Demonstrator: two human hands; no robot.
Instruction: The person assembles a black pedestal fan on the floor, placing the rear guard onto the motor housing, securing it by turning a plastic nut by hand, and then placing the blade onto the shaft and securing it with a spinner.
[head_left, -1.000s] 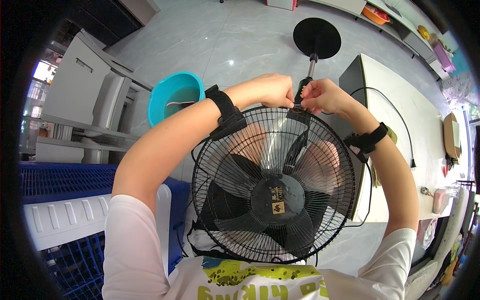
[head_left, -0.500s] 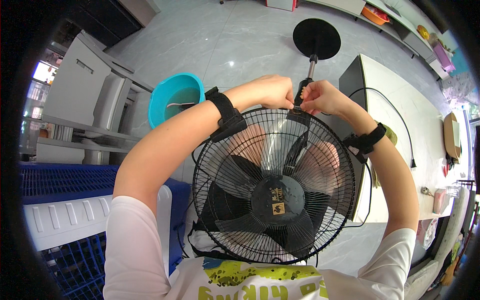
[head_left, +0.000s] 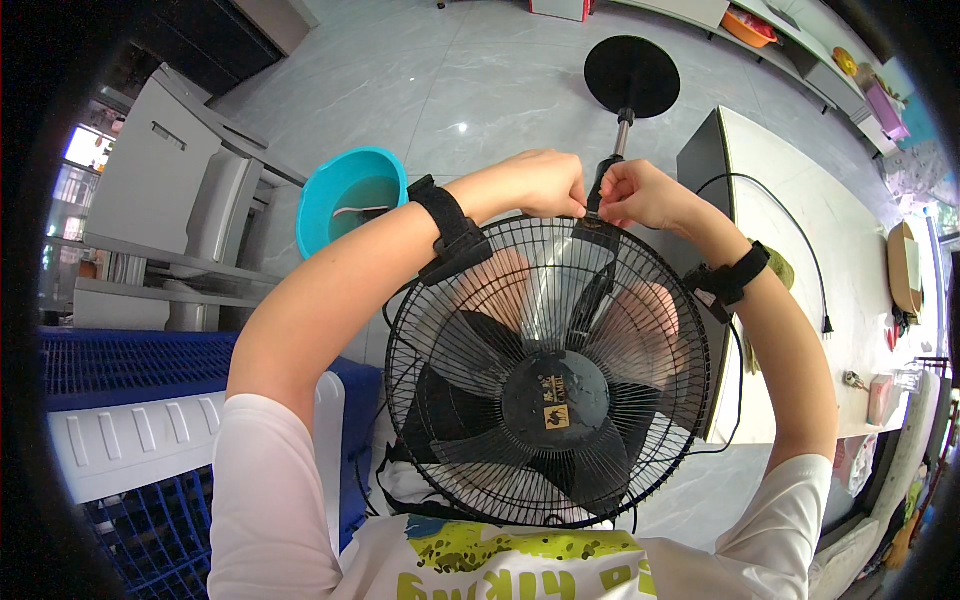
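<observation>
A black pedestal fan lies in front of me, its round wire fan guard [head_left: 430, 440] facing up and its grey blades showing through. The dark centre cap [head_left: 556, 405] has a gold label and looks wet. From the guard's far edge the pole [head_left: 624, 135] runs away to a round black base [head_left: 632, 77]. At that far rim my left hand [head_left: 550, 185] is closed, fingertips pinching the guard's edge. Beside it, my right hand [head_left: 642, 194] pinches the same spot, thumb and forefinger together. A small part there is mostly hidden by my fingers.
A turquoise bucket [head_left: 322, 205] with water and a pale-handled thing inside stands left of the fan. To the right is a white-topped table [head_left: 800, 240] with a black plug cord [head_left: 812, 262] and green cloth [head_left: 778, 268]. A blue and white crate [head_left: 140, 430] is near left.
Very little differs. Both hands stay pinched at the guard's far rim, with only a slight shift of the right fingers.
</observation>
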